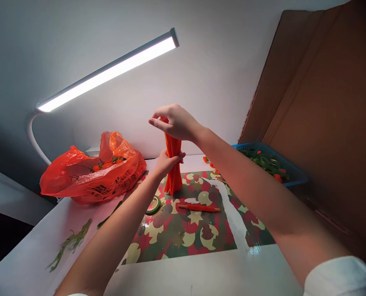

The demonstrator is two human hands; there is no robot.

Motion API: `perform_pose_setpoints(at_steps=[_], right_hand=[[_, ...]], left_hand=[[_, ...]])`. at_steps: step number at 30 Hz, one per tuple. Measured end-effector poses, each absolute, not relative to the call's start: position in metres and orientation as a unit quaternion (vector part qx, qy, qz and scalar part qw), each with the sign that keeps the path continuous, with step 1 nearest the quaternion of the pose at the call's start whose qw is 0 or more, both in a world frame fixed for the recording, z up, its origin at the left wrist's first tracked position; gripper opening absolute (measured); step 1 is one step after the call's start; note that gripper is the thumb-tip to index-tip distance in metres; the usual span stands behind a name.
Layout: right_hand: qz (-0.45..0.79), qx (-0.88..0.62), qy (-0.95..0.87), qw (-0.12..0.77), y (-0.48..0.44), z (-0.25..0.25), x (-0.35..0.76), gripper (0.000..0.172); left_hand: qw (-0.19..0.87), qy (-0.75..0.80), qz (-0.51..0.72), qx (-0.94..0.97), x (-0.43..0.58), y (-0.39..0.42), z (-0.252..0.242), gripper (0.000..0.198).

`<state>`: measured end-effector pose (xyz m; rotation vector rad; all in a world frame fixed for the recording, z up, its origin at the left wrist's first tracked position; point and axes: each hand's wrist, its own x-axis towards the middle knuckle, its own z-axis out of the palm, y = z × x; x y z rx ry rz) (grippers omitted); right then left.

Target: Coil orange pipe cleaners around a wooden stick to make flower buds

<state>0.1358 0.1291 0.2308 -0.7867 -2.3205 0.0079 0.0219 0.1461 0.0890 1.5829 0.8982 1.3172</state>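
A bundle of orange sticks (173, 172) stands upright on a patterned red, green and cream mat (183, 234). My left hand (167, 161) is wrapped round the bundle's middle. My right hand (173, 122) is closed over the top ends of the sticks, fingers pinched together. A single orange stick (199, 208) lies flat on the mat just in front of the bundle. A roll of green tape (154, 204) lies by my left forearm at the mat's left edge.
An orange plastic bag (93, 172) with small orange and green pieces sits at the back left. A blue tray (289, 170) with green and orange bits stands at the right by a brown cardboard sheet (325, 115). Green leaf strands (70, 242) lie on the white table. A lit lamp bar (109, 72) hangs overhead.
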Motion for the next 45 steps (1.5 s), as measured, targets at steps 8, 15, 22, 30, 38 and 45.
perform_pose_setpoints(at_steps=[8,15,22,30,38,45], right_hand=[[-0.038,-0.319,-0.895,0.308,0.128,0.229,0.126,0.033],[-0.036,-0.292,-0.83,0.474,0.125,0.227,0.14,0.038],[0.453,-0.409,-0.653,0.448,0.106,0.103,0.179,0.059],[0.743,-0.349,-0.454,0.347,0.038,0.028,0.219,0.039],[0.738,-0.398,-0.357,0.411,0.03,0.017,0.21,0.025],[0.681,-0.451,-0.363,0.448,0.027,0.01,0.206,0.025]], left_hand=[[0.444,0.335,0.563,0.611,0.021,0.151,0.09,0.019],[0.507,0.27,0.617,0.537,0.023,0.144,0.114,0.016],[0.62,0.236,0.646,0.377,0.016,0.147,0.127,0.025],[0.69,0.224,0.648,0.233,0.021,0.154,0.099,0.032],[0.695,0.22,0.664,0.17,0.031,0.148,0.076,0.033],[0.701,0.253,0.65,0.151,0.046,0.135,0.047,0.029]])
